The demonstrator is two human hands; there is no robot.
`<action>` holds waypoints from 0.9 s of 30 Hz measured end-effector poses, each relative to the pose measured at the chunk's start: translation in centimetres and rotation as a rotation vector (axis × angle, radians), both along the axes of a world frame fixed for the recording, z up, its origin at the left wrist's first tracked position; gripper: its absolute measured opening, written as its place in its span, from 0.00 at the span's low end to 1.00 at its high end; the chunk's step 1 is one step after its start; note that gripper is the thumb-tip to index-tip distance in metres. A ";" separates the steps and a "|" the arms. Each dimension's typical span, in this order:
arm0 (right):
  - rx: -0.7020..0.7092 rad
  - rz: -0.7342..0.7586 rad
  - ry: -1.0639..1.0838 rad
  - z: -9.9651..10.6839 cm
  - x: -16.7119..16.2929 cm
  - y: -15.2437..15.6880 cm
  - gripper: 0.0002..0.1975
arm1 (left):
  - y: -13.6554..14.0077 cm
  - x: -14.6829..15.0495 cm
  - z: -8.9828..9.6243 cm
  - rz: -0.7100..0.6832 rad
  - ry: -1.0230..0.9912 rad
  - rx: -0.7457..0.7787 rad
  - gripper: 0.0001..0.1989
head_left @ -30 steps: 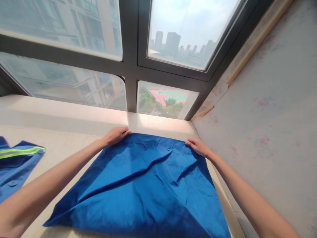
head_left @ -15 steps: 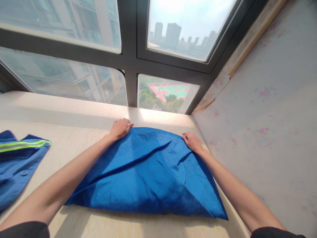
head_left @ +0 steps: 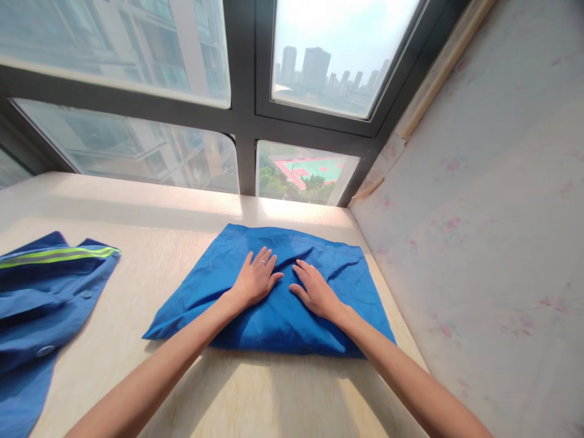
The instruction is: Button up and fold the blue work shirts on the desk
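Both hands, left hand (head_left: 256,281) and right hand (head_left: 314,291), are pressing flat and open on the blue cloth (head_left: 274,286); I am fearing the fold is slipping sideways from uneven pressure.

Both the left hand (head_left: 255,283) and the right hand (head_left: 314,292) lie flat, fingers spread, on the folded bright-blue cloth (head_left: 274,286). Just right of the right hand the pale flower-patterned wall (head_left: 479,213) closes that side off. Beyond the fingertips, a strip of light wooden tabletop (head_left: 137,207) runs to the dark-framed window (head_left: 246,128), which bars any way forward. Well left of the left hand there is bare wood, then a crumpled blue garment with a yellow-green reflective stripe (head_left: 41,292). The near tabletop seems open.
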State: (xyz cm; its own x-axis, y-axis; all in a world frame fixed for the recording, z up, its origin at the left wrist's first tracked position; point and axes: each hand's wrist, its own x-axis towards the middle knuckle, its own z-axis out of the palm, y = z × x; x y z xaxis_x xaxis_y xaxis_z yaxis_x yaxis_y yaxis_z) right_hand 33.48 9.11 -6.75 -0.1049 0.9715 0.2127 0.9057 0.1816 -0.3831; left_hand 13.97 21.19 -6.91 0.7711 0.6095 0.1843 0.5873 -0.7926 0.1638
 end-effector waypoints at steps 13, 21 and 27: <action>-0.114 -0.201 -0.282 -3.2 9.1 -4.1 0.31 | 6.1 -8.3 -1.5 0.323 0.128 -0.033 0.36; -0.045 -0.203 -0.278 -3.8 11.0 -4.9 0.32 | 7.8 -11.6 -1.0 0.433 0.030 -0.068 0.34; -0.029 -0.158 -0.315 -4.1 11.0 -4.9 0.30 | 11.5 -10.3 1.0 0.633 -0.310 -0.456 0.38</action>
State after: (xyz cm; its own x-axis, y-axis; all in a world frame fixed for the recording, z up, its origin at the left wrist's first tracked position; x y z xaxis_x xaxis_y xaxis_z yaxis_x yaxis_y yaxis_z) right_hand 44.51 4.24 -10.82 -0.0089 0.9862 0.1656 0.9962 0.0231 -0.0838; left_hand 3.71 32.64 -5.94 0.2132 0.9763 -0.0377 0.7746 -0.1454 0.6155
